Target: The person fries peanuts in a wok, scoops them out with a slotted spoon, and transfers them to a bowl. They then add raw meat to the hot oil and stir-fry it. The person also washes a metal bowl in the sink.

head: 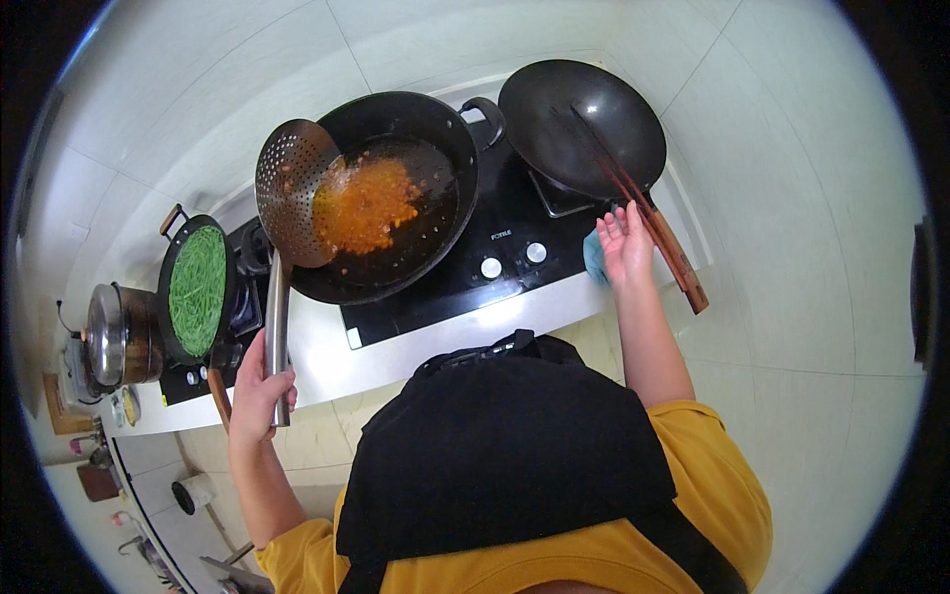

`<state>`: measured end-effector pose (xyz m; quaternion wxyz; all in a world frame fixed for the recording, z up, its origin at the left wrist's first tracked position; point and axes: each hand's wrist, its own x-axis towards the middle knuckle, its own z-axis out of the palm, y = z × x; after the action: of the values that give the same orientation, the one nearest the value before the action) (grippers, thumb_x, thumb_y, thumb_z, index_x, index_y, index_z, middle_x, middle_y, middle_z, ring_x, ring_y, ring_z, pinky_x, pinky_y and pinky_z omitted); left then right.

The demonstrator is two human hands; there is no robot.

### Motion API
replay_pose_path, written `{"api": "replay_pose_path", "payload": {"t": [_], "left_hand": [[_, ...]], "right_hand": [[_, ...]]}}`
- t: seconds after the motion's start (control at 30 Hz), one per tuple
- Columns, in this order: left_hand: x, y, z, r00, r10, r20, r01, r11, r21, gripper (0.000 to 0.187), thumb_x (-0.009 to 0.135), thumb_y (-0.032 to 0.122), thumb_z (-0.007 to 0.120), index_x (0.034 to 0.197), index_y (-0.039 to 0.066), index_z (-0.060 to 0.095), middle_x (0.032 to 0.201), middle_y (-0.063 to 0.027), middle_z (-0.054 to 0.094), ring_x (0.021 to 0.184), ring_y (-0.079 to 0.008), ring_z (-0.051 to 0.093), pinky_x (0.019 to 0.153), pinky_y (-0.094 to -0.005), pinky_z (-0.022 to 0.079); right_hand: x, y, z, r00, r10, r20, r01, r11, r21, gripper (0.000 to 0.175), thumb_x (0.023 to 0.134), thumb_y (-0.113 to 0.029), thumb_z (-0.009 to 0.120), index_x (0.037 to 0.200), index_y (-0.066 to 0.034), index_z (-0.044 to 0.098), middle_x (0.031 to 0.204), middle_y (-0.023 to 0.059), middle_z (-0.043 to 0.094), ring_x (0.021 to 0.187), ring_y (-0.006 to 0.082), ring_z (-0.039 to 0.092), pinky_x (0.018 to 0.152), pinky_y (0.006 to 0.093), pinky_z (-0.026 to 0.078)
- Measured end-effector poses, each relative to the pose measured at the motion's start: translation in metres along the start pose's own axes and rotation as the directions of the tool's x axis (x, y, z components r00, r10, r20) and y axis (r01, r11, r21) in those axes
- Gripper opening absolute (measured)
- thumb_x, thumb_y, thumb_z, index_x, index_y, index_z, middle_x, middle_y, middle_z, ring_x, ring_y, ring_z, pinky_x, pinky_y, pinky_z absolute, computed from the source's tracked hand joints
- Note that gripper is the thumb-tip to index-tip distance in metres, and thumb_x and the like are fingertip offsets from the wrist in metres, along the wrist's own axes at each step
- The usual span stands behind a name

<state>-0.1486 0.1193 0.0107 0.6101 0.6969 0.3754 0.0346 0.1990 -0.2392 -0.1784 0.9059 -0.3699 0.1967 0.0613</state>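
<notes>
My left hand (261,390) grips the steel handle of a large perforated skimmer (293,200). The skimmer's bowl overlaps the left side of a deep black wok (438,260). Inside that wok lies an orange, frothy mass of food (371,204) in dark liquid. My right hand (627,245) is held palm up with its fingers extended, close beside a pair of long dark red chopsticks (612,167). The chopsticks lie across a second wok (564,134) and along its wooden handle (679,260). Whether the fingers touch the chopsticks I cannot tell.
Both woks are on a black glass hob (445,286) with silver knobs (491,268). A blue cloth (595,258) sits behind my right hand. At left, a pan (167,341) holds green shredded vegetables (197,289), beside a lidded metal pot (107,334). A tiled wall (245,82) stands behind.
</notes>
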Motion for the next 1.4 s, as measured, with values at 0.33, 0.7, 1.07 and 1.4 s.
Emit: {"api": "replay_pose_path", "payload": {"t": [0.33,0.7,1.07,1.4], "left_hand": [[0.003,0.000,0.016,0.988,-0.074,0.138,0.115,0.941,-0.320,0.066,0.075,0.003,0.055,0.137,0.000,0.033,0.072,-0.0057,0.053,0.049,-0.0097,0.051,0.040,-0.0211,0.042],[0.005,-0.006,0.026,0.954,-0.100,0.283,0.235,0.835,-0.497,0.068,0.074,0.006,0.061,0.136,0.001,0.033,0.077,-0.0105,0.055,0.048,-0.0112,0.050,0.040,-0.0228,0.042],[-0.012,0.027,0.005,0.999,-0.012,0.045,0.017,0.993,-0.119,0.074,0.072,-0.001,0.057,0.141,0.000,0.030,0.073,-0.0040,0.054,0.047,-0.0082,0.051,0.041,-0.0200,0.043],[-0.014,0.035,-0.012,0.993,0.065,-0.101,-0.037,0.965,0.259,0.078,0.068,0.003,0.058,0.141,-0.004,0.030,0.078,-0.0056,0.054,0.054,-0.0097,0.050,0.049,-0.0235,0.043]], "right_hand": [[-0.021,0.003,-0.006,0.990,0.045,0.131,-0.006,0.960,-0.280,0.026,0.091,-0.019,0.061,0.113,-0.0079,0.055,0.097,0.0034,0.056,0.085,0.0154,0.057,0.075,0.0327,0.052],[-0.068,0.052,-0.016,0.850,0.339,0.404,0.059,0.699,-0.712,0.028,0.086,-0.011,0.064,0.113,-0.0039,0.058,0.093,0.0022,0.059,0.082,0.0101,0.057,0.075,0.0240,0.048],[-0.060,0.099,0.019,0.474,0.341,0.812,0.880,-0.202,-0.429,0.042,0.071,-0.013,0.072,0.112,-0.0098,0.061,0.104,0.0105,0.059,0.100,0.0297,0.056,0.082,0.0397,0.049],[-0.044,0.125,0.032,0.431,0.473,0.768,0.893,-0.344,-0.289,0.033,0.067,-0.016,0.074,0.097,-0.0071,0.064,0.095,0.0106,0.060,0.091,0.0290,0.060,0.075,0.0409,0.052]]}}
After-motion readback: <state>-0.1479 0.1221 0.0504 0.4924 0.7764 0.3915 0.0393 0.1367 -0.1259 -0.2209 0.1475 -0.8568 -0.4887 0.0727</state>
